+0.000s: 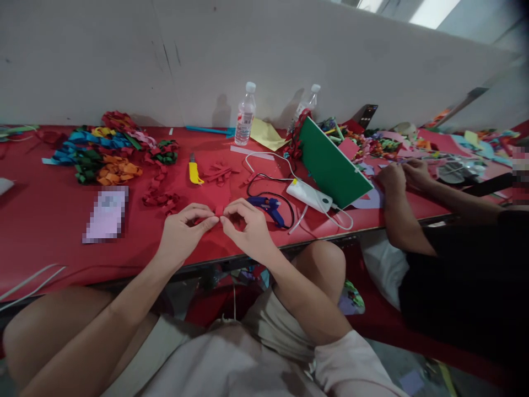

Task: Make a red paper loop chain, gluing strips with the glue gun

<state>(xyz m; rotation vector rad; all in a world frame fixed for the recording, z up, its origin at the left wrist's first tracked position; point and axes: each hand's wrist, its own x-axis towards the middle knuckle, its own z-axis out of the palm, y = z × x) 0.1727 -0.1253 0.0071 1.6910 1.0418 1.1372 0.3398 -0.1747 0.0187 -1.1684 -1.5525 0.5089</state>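
Observation:
My left hand [184, 231] and my right hand [247, 227] meet above the front edge of the red table [49, 220]. Both pinch a small folded red paper piece [219, 211] between thumbs and fingertips. Loose red paper strips [219, 173] lie just beyond my hands. A blue glue gun [269, 208] with a black cord rests to the right of my right hand. A yellow utility knife [194, 172] lies farther back on the left.
Piles of coloured folded paper strips [103, 151] sit at the back left. Two water bottles [245, 114] stand by the wall. A white power adapter [309, 195] and a green board [333, 165] lie right of centre. Another person's hands [403, 176] work on the right.

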